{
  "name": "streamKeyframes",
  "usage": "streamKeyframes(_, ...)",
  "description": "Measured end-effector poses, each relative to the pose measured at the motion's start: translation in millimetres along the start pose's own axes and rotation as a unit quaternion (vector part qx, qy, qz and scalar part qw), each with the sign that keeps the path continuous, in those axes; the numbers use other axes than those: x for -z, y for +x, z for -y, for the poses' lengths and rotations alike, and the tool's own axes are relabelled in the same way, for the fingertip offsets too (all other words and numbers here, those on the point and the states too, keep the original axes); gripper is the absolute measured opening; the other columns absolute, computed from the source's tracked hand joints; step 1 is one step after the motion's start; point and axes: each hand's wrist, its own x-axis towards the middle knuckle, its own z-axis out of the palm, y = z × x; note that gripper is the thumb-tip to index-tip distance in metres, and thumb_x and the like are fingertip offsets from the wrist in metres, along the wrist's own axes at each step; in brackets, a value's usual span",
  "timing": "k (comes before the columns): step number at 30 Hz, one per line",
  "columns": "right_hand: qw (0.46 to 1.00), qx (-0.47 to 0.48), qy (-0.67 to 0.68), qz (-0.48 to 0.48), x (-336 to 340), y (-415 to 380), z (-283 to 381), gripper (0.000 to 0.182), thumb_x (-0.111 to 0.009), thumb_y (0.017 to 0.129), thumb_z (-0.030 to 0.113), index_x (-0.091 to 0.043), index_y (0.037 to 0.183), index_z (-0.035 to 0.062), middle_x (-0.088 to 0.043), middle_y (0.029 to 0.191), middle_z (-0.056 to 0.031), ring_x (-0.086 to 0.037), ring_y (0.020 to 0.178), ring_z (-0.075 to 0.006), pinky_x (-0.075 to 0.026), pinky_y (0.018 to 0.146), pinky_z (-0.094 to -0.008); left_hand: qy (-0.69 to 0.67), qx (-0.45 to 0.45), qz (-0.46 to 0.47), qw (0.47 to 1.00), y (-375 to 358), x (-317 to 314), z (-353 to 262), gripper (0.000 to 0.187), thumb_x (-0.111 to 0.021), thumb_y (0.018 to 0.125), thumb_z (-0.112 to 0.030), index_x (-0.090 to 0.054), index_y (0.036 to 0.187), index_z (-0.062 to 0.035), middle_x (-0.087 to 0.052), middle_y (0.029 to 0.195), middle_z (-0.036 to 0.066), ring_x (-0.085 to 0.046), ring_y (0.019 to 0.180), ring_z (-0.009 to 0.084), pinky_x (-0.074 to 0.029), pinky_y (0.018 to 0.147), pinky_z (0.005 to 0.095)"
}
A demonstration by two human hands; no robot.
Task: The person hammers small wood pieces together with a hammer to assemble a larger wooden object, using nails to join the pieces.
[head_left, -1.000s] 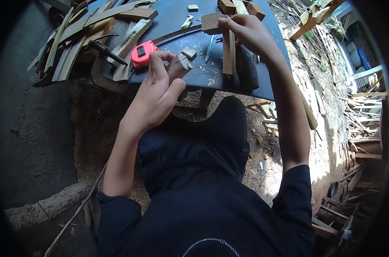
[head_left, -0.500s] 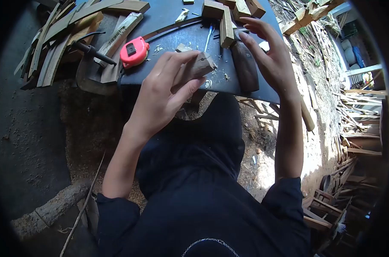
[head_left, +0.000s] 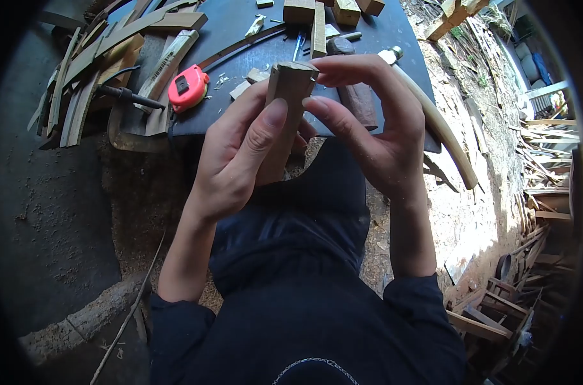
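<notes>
A wooden block (head_left: pixel 285 122) stands nearly upright in front of my body, its cut end facing up. My left hand (head_left: pixel 237 154) is wrapped round its lower left side, thumb across the front face. My right hand (head_left: pixel 381 115) curves round from the right, its fingertips at the block's top edge and its thumb beside the block. Just behind the right hand, a dark mallet (head_left: pixel 355 102) lies on the table, partly hidden. To the left is a red tape measure (head_left: pixel 188 88). A blue-tipped tool (head_left: pixel 298 46) lies beyond the block.
Wood strips (head_left: pixel 92 58) and a metal clamp (head_left: pixel 137 138) crowd the dark table's (head_left: pixel 230 64) left side. Small blocks (head_left: pixel 300 11) stand at its far edge. A long curved handle (head_left: pixel 439 122) reaches past the right edge. Scrap wood covers the ground at right.
The block has been raised and turned upright in my left hand. My right hand has come inward from above the mallet to the block's top. The view has shifted slightly.
</notes>
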Motion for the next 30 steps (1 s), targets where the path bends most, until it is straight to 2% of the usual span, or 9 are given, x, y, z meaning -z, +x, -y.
streamKeyframes(5,0.999,-0.016,0.02,-0.042,-2.6,-11.3,-5.5,0.032,-0.082,0.093,0.017,-0.073,0.121,0.0035,-0.074,0.101,-0.0115,-0.073,0.095,-0.0209,-0.057,0.083,-0.0337,0.019,0.008,-0.038,0.999,-8.2,-9.2,4.7,0.054,-0.047,0.116,-0.039,-0.049,0.151,0.0015,-0.069,0.112,0.01,-0.068,0.095,0.0147,-0.055,0.086,0.0303)
streamKeyframes(9,0.99,-0.039,-0.11,-0.078,27.3,-31.6,-13.2,0.033,-0.077,0.098,0.02,-0.071,0.126,0.0042,-0.073,0.102,-0.0122,-0.073,0.098,-0.0243,-0.056,0.088,-0.0364,0.174,0.086,-0.061,0.979,-15.7,3.5,8.0,0.049,-0.057,0.112,-0.038,-0.059,0.146,-0.0034,-0.067,0.111,0.01,-0.065,0.089,0.0148,-0.053,0.082,0.0314)
streamKeyframes(14,0.795,-0.182,-0.577,-0.04,82.2,-67.3,-49.9,0.051,-0.073,0.099,0.042,-0.065,0.135,0.0062,-0.066,0.112,-0.0186,-0.064,0.106,-0.0356,-0.05,0.094,-0.0478,0.41,-0.012,0.005,0.912,-7.3,-14.7,6.0,0.045,-0.059,0.11,-0.024,-0.056,0.146,0.0039,-0.06,0.116,0.021,-0.065,0.099,0.0345,-0.052,0.09,0.0407)
streamKeyframes(16,0.805,-0.247,-0.54,-0.007,86.1,-78.2,-59.2,0.048,-0.072,0.099,0.044,-0.067,0.128,0.0063,-0.065,0.109,-0.0184,-0.063,0.106,-0.0373,-0.051,0.092,-0.0487,0.458,-0.045,0.037,0.887,-8.5,-27.8,7.4,0.044,-0.059,0.11,-0.021,-0.056,0.145,0.0044,-0.06,0.119,0.021,-0.065,0.101,0.0359,-0.052,0.092,0.0425)
streamKeyframes(21,0.822,-0.225,-0.519,-0.069,99.0,-105.2,-65.2,0.041,-0.06,0.108,0.044,-0.069,0.123,0.0073,-0.069,0.104,-0.0141,-0.069,0.093,-0.0353,-0.054,0.08,-0.0465,0.499,-0.06,0.072,0.861,-2.6,-60.0,7.3,0.053,-0.075,0.098,-0.027,-0.059,0.148,-0.016,-0.063,0.095,0.013,-0.066,0.082,0.0311,-0.055,0.075,0.0419)
streamKeyframes(24,0.859,-0.339,-0.354,-0.146,119.5,-123.5,-47.8,0.053,-0.048,0.112,0.051,-0.07,0.118,0.0039,-0.071,0.093,-0.0158,-0.071,0.084,-0.0303,-0.054,0.074,-0.0412,0.565,-0.089,0.072,0.817,8.1,-83.4,13.2,0.049,-0.075,0.098,-0.027,-0.062,0.143,-0.0125,-0.063,0.094,0.012,-0.067,0.078,0.0302,-0.054,0.07,0.0418)
streamKeyframes(25,0.845,-0.417,-0.287,-0.175,123.2,-123.3,-30.9,0.064,-0.04,0.114,0.055,-0.07,0.115,-0.0004,-0.071,0.085,-0.0142,-0.07,0.079,-0.0225,-0.052,0.071,-0.0366,0.593,-0.142,0.073,0.789,19.2,-92.0,16.9,0.041,-0.072,0.101,-0.033,-0.065,0.129,-0.0041,-0.063,0.093,0.012,-0.069,0.077,0.0297,-0.055,0.066,0.0408)
streamKeyframes(26,0.861,-0.394,-0.249,-0.206,132.5,-135.6,-31.2,0.064,-0.04,0.114,0.056,-0.069,0.11,-0.0013,-0.066,0.079,-0.0085,-0.062,0.072,-0.0147,-0.048,0.066,-0.0334,0.609,-0.136,0.088,0.776,30.0,-100.9,23.1,0.04,-0.07,0.102,-0.035,-0.064,0.124,-0.0023,-0.063,0.092,0.012,-0.069,0.078,0.0296,-0.056,0.065,0.0402)
streamKeyframes(30,0.866,-0.394,-0.223,-0.214,164.1,-154.3,-0.4,0.063,-0.04,0.114,0.057,-0.067,0.102,0.0009,-0.053,0.07,-0.0012,-0.047,0.064,-0.0092,-0.037,0.059,-0.0294,0.645,-0.173,0.126,0.733,73.9,-133.3,58.9,0.045,-0.061,0.107,-0.042,-0.063,0.105,0.0027,-0.062,0.092,0.012,-0.07,0.081,0.027,-0.057,0.063,0.0371)
